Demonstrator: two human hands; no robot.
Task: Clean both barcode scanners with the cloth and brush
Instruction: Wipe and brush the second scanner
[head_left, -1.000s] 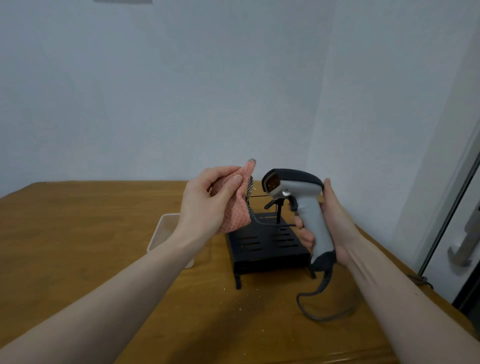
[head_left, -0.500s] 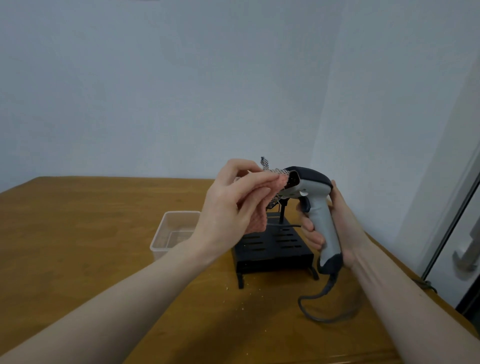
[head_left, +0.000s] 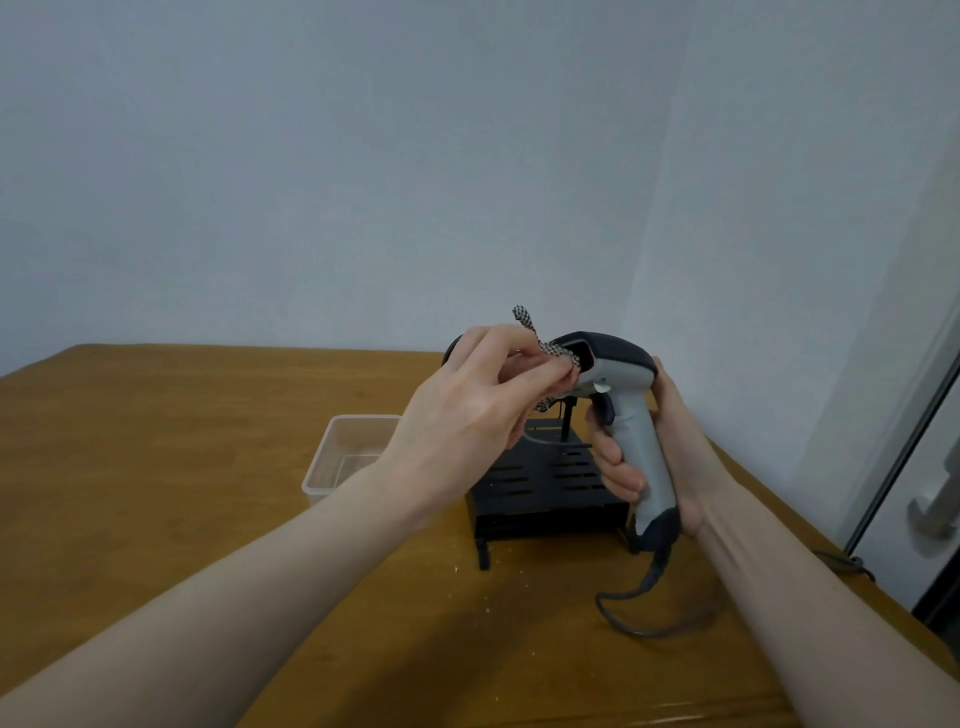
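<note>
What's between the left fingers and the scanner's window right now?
In the head view, only the cloth: the left hand pinches it and presses it against the front of the scanner, which the right hand grips by the handle.

Checked woven cloth (head_left: 558, 356) bunching in the left hand (head_left: 467, 410), matt grey plastic scanner (head_left: 626, 410) sitting in the right hand (head_left: 670, 457), glossy wooden table (head_left: 156, 467) gleaming beneath both hands, clear plastic tub (head_left: 332, 457) left of them.

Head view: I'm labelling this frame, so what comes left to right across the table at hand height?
clear plastic container → left hand → cloth → barcode scanner → right hand
</note>
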